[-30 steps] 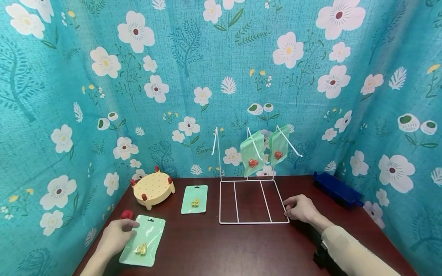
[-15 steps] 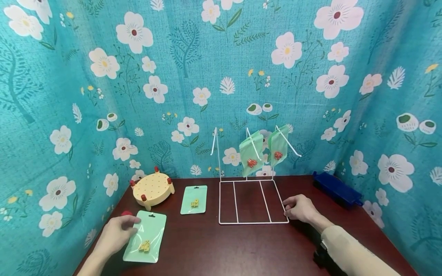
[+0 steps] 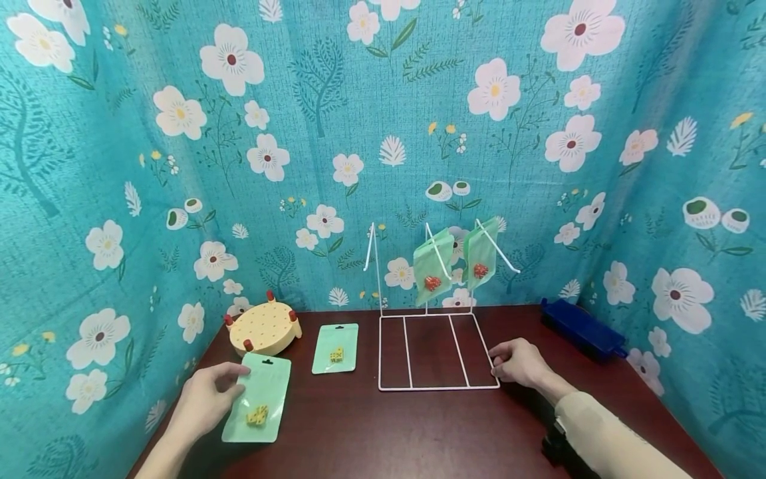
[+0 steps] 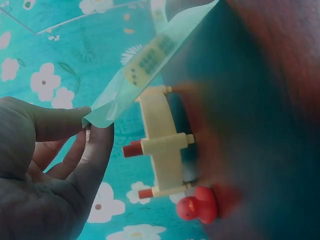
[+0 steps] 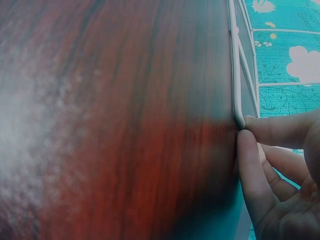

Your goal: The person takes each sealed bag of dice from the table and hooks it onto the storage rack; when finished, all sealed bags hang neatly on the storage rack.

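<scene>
The left hand (image 3: 206, 399) pinches a green pouch (image 3: 260, 392) by its far-left corner — at the near left of the bench (image 3: 359, 432); whether the lower edge touches it cannot be confirmed. The right hand (image 3: 522, 362) pinches the white wire rack (image 3: 439, 388) at its near-right corner — two hanging pouches (image 3: 425, 267) occupy the centre and right hooks.

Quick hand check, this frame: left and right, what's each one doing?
Left hand: closed, pinching a green pouch.
Right hand: closed, pinching the white wire rack.
</scene>
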`<state>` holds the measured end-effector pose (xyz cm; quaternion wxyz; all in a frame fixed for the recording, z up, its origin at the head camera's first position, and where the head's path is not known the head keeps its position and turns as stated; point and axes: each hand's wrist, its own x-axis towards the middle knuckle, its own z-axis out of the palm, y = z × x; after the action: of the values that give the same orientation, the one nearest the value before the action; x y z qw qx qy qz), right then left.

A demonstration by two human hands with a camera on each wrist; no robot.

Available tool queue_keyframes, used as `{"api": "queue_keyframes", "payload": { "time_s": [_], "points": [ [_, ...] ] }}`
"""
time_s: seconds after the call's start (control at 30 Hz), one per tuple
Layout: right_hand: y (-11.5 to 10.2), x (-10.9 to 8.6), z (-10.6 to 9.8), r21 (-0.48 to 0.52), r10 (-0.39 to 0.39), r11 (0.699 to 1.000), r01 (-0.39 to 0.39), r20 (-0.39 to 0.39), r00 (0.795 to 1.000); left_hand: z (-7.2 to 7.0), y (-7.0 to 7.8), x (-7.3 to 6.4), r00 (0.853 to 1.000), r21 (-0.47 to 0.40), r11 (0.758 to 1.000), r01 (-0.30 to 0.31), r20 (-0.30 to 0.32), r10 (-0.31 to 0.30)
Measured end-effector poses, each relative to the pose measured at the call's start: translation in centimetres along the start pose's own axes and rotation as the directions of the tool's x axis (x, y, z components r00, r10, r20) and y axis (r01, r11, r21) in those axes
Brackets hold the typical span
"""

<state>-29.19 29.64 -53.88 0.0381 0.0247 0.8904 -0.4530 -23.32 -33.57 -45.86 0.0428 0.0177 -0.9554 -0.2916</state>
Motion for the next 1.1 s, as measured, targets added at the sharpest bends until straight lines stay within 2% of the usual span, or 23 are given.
{"api": "queue_keyframes", "payload": {
  "time_s": [0.43,0.77,1.1],
  "points": [
    [-0.1,0.0,0.0,-0.023,-0.009,1.000,0.008,-0.002,1.000,-0.4,3.3,-0.4,0.996,-0.057,0.996,-0.065,-0.065,0.062],
    [-0.1,0.0,0.1,-0.016,0.000,1.000,0.000,-0.002,1.000,-0.2,5.2,0.0,0.990,-0.076,0.991,-0.114,-0.088,0.107],
    [-0.2,0.0,0.1,-0.029,-0.007,1.000,0.007,-0.003,1.000,0.2,7.0,0.3,0.983,-0.143,0.975,-0.173,-0.091,0.161]
  ]
}}
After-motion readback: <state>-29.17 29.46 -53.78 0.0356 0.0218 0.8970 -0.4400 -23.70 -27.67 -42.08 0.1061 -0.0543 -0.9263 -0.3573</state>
